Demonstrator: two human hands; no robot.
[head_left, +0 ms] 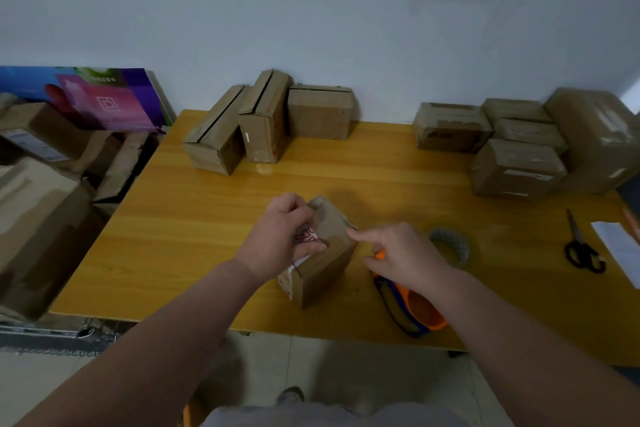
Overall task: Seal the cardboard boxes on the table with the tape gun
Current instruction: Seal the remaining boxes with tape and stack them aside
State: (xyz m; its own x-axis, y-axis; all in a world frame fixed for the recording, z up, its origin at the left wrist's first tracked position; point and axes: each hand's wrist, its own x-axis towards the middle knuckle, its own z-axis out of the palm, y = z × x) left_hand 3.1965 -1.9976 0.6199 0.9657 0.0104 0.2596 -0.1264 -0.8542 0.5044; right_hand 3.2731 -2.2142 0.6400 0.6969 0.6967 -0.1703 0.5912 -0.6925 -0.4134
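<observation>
A small cardboard box (325,253) stands near the front middle of the yellow table (214,218). My left hand (280,236) grips its top left side, fingers curled over the flap with red lettering. My right hand (401,256) is at the box's right edge, its index finger stretched out and touching the top corner. The orange and blue tape gun (412,308) lies on the table just under and behind my right hand, partly hidden by it. Whether my right hand's other fingers hold the gun's handle is hidden.
Three unsealed boxes (263,121) stand at the back middle. Several taped boxes (519,149) are stacked at the back right. A tape roll (450,246) lies right of my hand, black scissors (581,250) and a paper sheet (620,250) farther right. More cartons (41,218) pile left of the table.
</observation>
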